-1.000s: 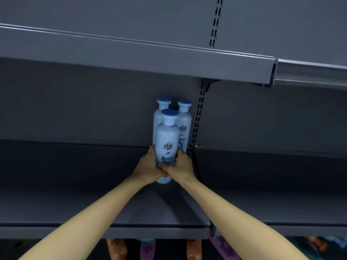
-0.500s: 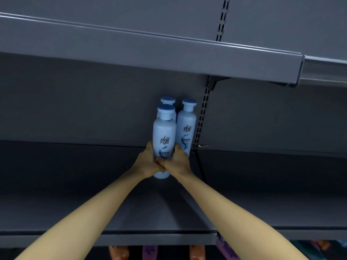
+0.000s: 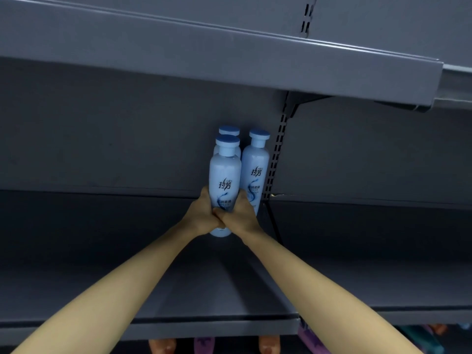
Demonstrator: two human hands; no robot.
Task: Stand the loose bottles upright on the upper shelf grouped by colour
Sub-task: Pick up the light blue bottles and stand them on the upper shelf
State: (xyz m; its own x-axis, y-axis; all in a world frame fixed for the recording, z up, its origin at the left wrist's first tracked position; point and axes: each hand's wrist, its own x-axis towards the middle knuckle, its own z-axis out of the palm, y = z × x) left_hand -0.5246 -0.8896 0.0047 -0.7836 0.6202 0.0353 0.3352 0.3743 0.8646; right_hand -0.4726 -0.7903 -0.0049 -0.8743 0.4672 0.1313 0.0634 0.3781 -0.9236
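Three pale-blue bottles with darker blue caps are upright, clustered far back on the grey shelf (image 3: 127, 264): the near bottle (image 3: 224, 175), the far bottle (image 3: 229, 130) just behind it, the right bottle (image 3: 256, 162) alongside.

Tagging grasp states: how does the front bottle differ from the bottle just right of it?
The front bottle is gripped low by the left hand and right hand; the right bottle has no hand round it. The front bottle is nearer the front of the shelf, the right bottle further back. Both: upright, pale blue, darker blue caps, same label.
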